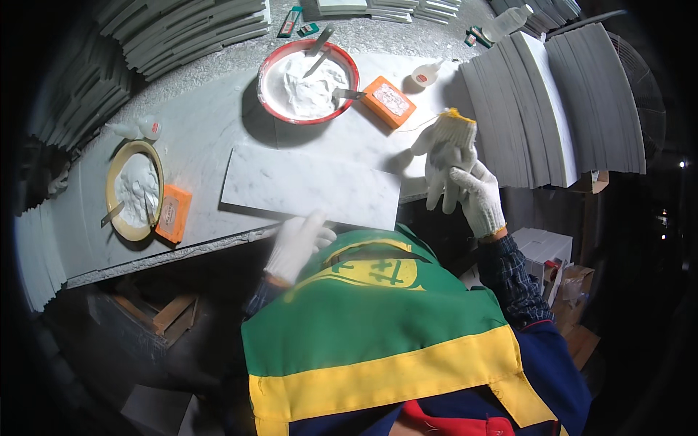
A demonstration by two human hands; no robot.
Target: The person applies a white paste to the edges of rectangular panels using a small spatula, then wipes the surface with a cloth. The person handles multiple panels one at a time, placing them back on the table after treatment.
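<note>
A white, grey-veined marble tile (313, 185) lies on the bench, its near edge jutting out in front of me. My left hand (299, 245), in a white knit glove, is closed at that near edge with a fingertip over the top; its thumb is hidden. To the right of the tile, my gloved right hand (481, 198) is raised and closed around a loose white knit glove (451, 149) with a yellow cuff. That loose glove hangs beside the tall stack of tiles.
A red-rimmed basin (354, 91) holds white paste and scrapers; a yellow-rimmed bowl (111, 182) stands left. Orange boxes (390, 102) and small bottles (426, 74) sit nearby. Stacked tiles (509, 109) line the right side; more are piled at back left (189, 33). Cartons (542, 251) stand below right.
</note>
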